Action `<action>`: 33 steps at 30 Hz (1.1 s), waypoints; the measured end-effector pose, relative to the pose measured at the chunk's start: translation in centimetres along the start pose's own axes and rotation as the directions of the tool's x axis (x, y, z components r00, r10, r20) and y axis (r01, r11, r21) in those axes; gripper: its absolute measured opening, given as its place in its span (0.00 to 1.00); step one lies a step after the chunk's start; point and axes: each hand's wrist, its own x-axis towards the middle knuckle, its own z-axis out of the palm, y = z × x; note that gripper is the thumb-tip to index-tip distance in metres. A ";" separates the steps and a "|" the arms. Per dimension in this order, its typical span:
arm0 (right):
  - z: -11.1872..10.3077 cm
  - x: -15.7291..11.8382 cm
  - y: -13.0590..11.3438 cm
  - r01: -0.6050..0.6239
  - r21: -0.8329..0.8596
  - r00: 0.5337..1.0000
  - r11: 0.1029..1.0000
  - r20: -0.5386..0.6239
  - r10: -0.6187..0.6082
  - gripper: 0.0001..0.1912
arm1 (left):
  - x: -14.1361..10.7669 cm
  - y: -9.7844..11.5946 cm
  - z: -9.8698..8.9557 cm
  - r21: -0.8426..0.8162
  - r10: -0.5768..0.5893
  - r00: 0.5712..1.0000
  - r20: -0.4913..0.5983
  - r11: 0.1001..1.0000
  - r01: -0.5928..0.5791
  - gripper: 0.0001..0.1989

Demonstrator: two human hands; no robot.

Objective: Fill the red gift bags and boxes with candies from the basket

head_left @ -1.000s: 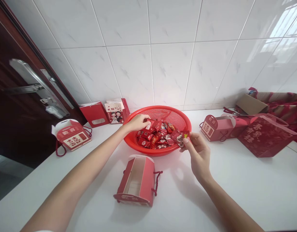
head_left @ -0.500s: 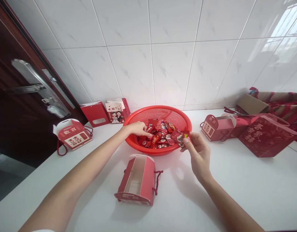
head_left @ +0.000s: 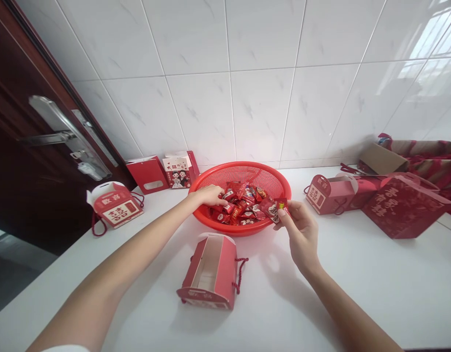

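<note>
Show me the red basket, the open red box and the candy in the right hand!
Red basket (head_left: 243, 172), head view, mesh back wall.
Open red box (head_left: 225, 274), head view, outer side wall.
Candy (head_left: 274, 211), head view, wrapper middle.

The left forearm (head_left: 111, 278) and right forearm (head_left: 352, 313) reach forward, bare. The left hand (head_left: 209, 195) lies palm down, fingers together and slightly curled. The right hand (head_left: 302, 233) stands raised, wrist bent, thumb and forefinger pinched, other fingers loosely curled.

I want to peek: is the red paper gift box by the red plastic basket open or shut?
Open. The red paper gift box shows its pale inside through a long opening.
</note>
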 end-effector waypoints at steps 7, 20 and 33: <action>0.0 0.0 -0.1 -0.015 -0.013 1.000 1.000 0.008 0.015 0.12 | -0.3 0.4 -0.3 0.041 -0.035 0.994 -0.107 0.998 0.040 0.12; -0.1 0.0 0.0 0.002 -0.029 1.000 1.000 0.016 -0.002 0.12 | 0.4 2.7 -0.4 0.108 0.197 0.976 0.094 0.972 -0.206 0.29; -0.1 0.0 0.1 0.000 -0.028 1.000 1.000 0.009 0.000 0.12 | 0.8 2.4 -0.3 0.106 0.156 0.986 0.052 0.981 -0.161 0.28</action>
